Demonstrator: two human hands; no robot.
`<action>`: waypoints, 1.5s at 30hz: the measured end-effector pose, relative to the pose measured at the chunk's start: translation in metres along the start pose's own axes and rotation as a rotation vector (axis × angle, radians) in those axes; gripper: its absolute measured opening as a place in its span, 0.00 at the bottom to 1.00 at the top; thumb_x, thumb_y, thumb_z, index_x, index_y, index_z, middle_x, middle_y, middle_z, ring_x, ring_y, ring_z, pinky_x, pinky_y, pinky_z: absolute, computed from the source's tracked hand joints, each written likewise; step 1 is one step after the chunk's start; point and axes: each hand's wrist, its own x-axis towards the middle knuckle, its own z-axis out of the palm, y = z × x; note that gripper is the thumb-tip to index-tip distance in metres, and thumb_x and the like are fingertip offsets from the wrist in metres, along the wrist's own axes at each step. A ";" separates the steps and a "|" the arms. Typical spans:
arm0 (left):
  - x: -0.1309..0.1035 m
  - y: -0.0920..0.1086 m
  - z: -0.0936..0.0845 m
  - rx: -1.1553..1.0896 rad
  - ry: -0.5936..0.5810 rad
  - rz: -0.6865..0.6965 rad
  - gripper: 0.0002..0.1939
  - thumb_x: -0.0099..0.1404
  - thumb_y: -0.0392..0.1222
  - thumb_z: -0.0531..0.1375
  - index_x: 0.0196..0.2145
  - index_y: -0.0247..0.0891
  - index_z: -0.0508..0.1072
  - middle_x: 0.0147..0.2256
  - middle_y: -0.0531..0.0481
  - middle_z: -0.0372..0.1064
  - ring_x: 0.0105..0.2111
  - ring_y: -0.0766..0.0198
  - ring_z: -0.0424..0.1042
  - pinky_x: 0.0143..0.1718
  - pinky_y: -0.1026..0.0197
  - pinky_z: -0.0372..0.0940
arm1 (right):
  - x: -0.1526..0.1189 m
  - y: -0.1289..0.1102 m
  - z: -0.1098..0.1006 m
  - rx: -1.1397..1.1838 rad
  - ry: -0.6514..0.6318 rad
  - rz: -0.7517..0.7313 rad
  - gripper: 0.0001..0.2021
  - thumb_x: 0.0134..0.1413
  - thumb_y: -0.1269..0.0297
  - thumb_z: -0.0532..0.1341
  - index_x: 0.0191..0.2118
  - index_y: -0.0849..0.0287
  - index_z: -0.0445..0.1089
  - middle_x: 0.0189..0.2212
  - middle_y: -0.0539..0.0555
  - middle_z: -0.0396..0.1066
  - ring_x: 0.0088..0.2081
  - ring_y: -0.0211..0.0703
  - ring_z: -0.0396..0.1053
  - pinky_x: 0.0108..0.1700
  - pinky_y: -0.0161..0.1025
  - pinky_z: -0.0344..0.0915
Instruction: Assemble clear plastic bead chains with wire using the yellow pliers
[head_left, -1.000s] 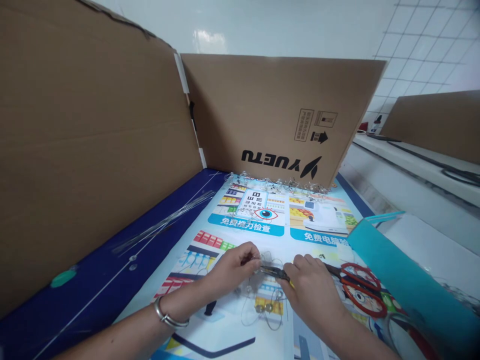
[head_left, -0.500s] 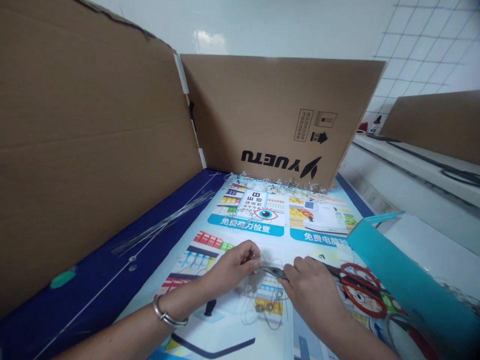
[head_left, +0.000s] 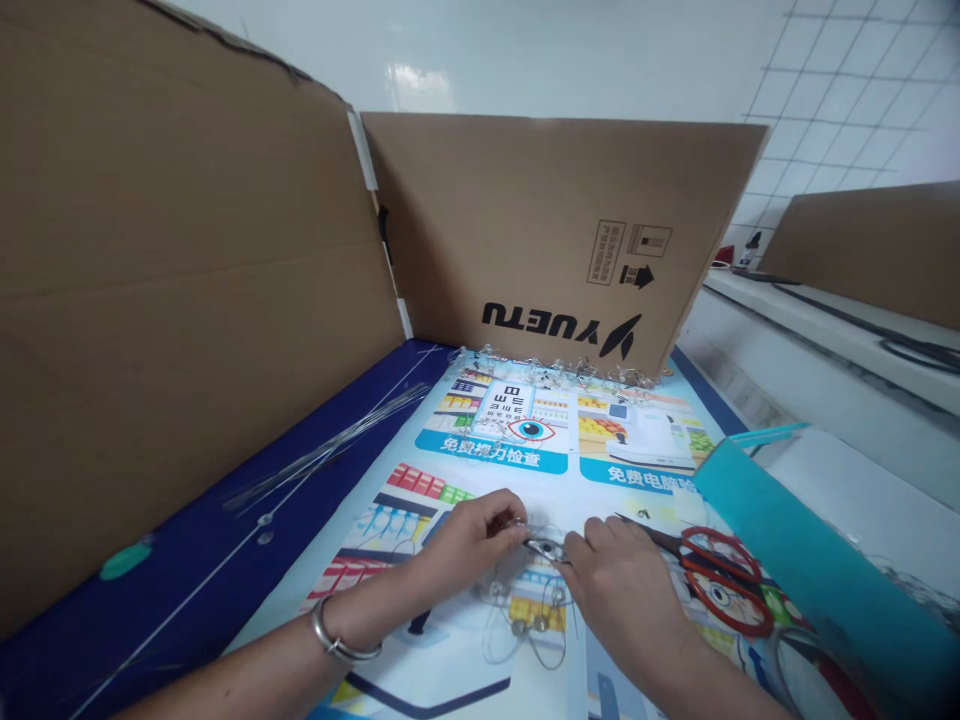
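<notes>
My left hand [head_left: 487, 530], with a silver bangle on its wrist, pinches thin wire at the centre of the printed sheet. My right hand [head_left: 619, 580] is closed round small pliers [head_left: 549, 550], whose tips point left and reach my left fingertips. The pliers' jaws look slightly parted. Below and between the hands hang loops of thin wire [head_left: 525, 650] with small clear beads. Red-handled scissors [head_left: 724, 580] lie just right of my right hand, their blades partly behind it.
A tilted cardboard panel [head_left: 555, 230] stands at the back, with tangled wire pieces [head_left: 555, 375] along its foot. Another panel [head_left: 187, 250] rises at left. Straight wires [head_left: 337, 440] lie on the blue surface. A turquoise box [head_left: 817, 570] with wire pieces stands at right.
Both hands have shifted slightly; my left hand is a little further right and lower. The pliers have turned and their jaws look more parted.
</notes>
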 end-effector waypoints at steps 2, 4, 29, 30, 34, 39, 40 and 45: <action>0.000 0.000 0.000 0.046 0.001 0.017 0.05 0.59 0.40 0.54 0.31 0.36 0.67 0.25 0.55 0.64 0.26 0.70 0.60 0.27 0.68 0.55 | -0.001 0.000 0.000 -0.005 0.004 -0.006 0.04 0.51 0.64 0.59 0.28 0.57 0.67 0.26 0.52 0.63 0.32 0.42 0.58 0.34 0.40 0.47; 0.000 0.001 -0.001 0.084 0.002 0.035 0.05 0.58 0.40 0.54 0.31 0.37 0.68 0.25 0.55 0.65 0.26 0.69 0.60 0.27 0.68 0.55 | -0.001 -0.001 0.001 -0.006 0.012 -0.006 0.04 0.51 0.64 0.59 0.28 0.57 0.66 0.26 0.52 0.63 0.32 0.42 0.58 0.34 0.40 0.47; 0.001 0.008 -0.010 0.009 0.019 0.026 0.06 0.57 0.34 0.51 0.30 0.36 0.67 0.24 0.55 0.61 0.25 0.70 0.59 0.26 0.68 0.54 | -0.002 -0.001 0.004 0.027 0.025 -0.023 0.04 0.51 0.63 0.57 0.29 0.56 0.66 0.26 0.51 0.63 0.33 0.42 0.58 0.37 0.41 0.47; 0.001 0.008 -0.010 0.016 0.019 0.030 0.06 0.58 0.34 0.51 0.30 0.36 0.67 0.24 0.55 0.61 0.25 0.70 0.59 0.27 0.68 0.55 | -0.002 -0.001 0.005 0.033 0.021 -0.021 0.04 0.52 0.64 0.57 0.29 0.56 0.66 0.26 0.51 0.63 0.33 0.42 0.58 0.37 0.41 0.47; 0.001 0.008 -0.012 0.066 0.050 0.115 0.06 0.59 0.35 0.51 0.30 0.36 0.68 0.29 0.52 0.63 0.30 0.68 0.62 0.31 0.66 0.57 | -0.001 0.000 0.006 0.060 0.006 -0.014 0.05 0.52 0.63 0.56 0.29 0.56 0.67 0.27 0.52 0.63 0.33 0.43 0.57 0.37 0.42 0.46; 0.001 0.008 -0.013 0.149 0.098 0.298 0.07 0.60 0.34 0.52 0.31 0.37 0.69 0.32 0.49 0.63 0.35 0.65 0.62 0.37 0.63 0.59 | -0.002 0.000 0.006 0.069 -0.018 -0.008 0.05 0.53 0.64 0.56 0.30 0.56 0.67 0.27 0.52 0.63 0.34 0.43 0.57 0.38 0.42 0.46; 0.001 0.008 -0.014 0.169 0.106 0.328 0.07 0.60 0.34 0.52 0.32 0.38 0.70 0.33 0.48 0.63 0.37 0.64 0.62 0.38 0.63 0.59 | -0.002 0.000 0.006 0.067 -0.024 -0.005 0.05 0.53 0.64 0.56 0.30 0.56 0.67 0.28 0.52 0.63 0.34 0.43 0.57 0.38 0.42 0.46; 0.000 0.008 -0.016 0.284 0.102 0.397 0.07 0.61 0.35 0.52 0.34 0.38 0.69 0.33 0.48 0.64 0.36 0.64 0.63 0.39 0.61 0.58 | -0.001 0.001 0.004 0.063 -0.034 0.008 0.04 0.51 0.65 0.57 0.29 0.56 0.67 0.27 0.52 0.63 0.34 0.43 0.57 0.37 0.42 0.46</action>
